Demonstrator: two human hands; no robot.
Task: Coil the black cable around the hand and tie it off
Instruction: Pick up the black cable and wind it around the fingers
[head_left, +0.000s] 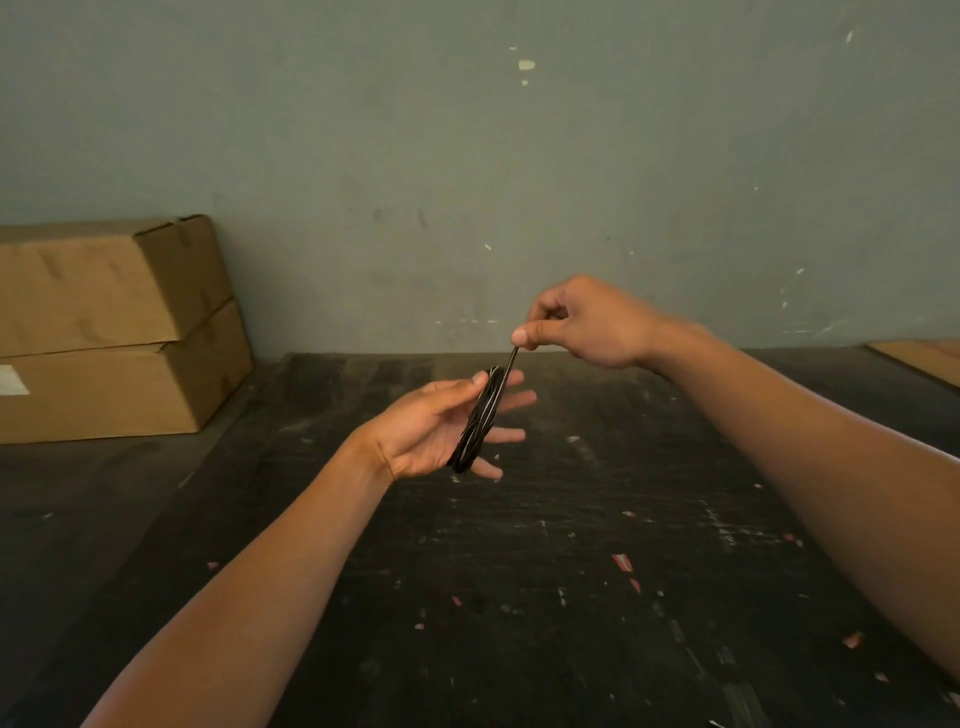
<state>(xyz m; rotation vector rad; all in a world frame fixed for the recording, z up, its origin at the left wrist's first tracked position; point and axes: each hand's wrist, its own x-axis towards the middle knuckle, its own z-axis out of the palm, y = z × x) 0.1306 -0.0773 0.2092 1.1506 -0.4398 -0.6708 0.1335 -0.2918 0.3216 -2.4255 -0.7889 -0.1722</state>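
The black cable (480, 415) is wound in several turns around the four fingers of my left hand (426, 426), which is held palm up over the dark table, thumb pressing on the coil. A short free end of the cable rises from the top of the coil to my right hand (576, 325), up and to the right. My right thumb and forefinger pinch that end, and the strand between hand and coil is taut.
Two stacked cardboard boxes (114, 327) stand at the back left against the grey-green wall. The dark, scratched table (519, 597) stretches below my arms. A flat piece of cardboard (919, 358) lies at the far right edge.
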